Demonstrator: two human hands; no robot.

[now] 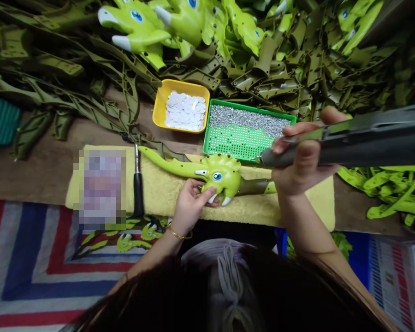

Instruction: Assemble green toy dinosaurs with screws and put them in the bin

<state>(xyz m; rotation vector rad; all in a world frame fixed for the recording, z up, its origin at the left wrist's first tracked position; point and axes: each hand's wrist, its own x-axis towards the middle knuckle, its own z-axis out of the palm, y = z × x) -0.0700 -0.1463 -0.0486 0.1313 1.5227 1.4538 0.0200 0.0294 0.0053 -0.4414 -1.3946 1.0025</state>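
"How far is the left hand [190, 202] open?"

"Only as wide as the green toy [230, 173] it grips: thumb over the front, fingers curled at the lower edge. The toy lies eye side up on the yellow cloth [162, 198], its long ends pointing left and right."

"And the right hand [299, 161]?"

"Wrapped around a dark power screwdriver [366, 138], which it holds level above the cloth. The bit points left, close to the near rim of the green tray [224, 140]; whether it touches, I can't tell."

"What room is there around the toy?"

"Behind it, little: the tray, with its screws [242, 117], sits just past the cloth, the yellow bin [159, 108] beside it. To the left, a stretch of cloth runs from the left hand to the hammer [138, 189]. In front, a narrow strip reaches the near edge of the surface [41, 173]. To the right, loose green parts [397, 198] lie beyond the cloth's end."
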